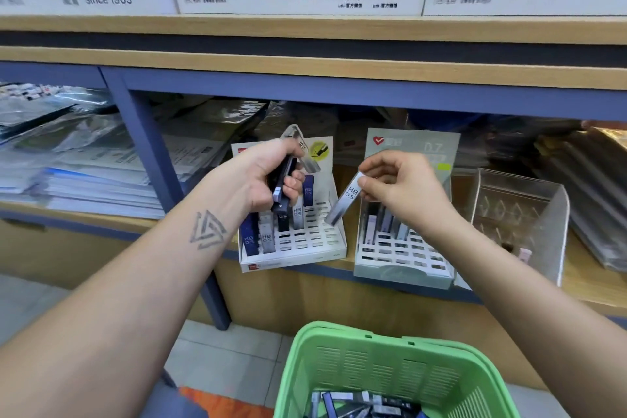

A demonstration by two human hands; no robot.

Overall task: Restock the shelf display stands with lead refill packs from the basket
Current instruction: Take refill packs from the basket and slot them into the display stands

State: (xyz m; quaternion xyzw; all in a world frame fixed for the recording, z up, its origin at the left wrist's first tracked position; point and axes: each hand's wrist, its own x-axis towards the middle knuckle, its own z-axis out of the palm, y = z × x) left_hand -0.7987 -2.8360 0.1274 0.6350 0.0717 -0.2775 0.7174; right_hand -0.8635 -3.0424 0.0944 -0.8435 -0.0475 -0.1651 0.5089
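The right hand [403, 187] pinches one grey HB 0.5 lead refill pack [342, 204], tilted in the air between the white display stand [325, 244] and the pale green display stand [403, 271]. The left hand [268, 176] grips a bunch of packs [283, 187]; its fingers hide how many. Both stands have open slots. The green basket [383, 366] is cut off below.
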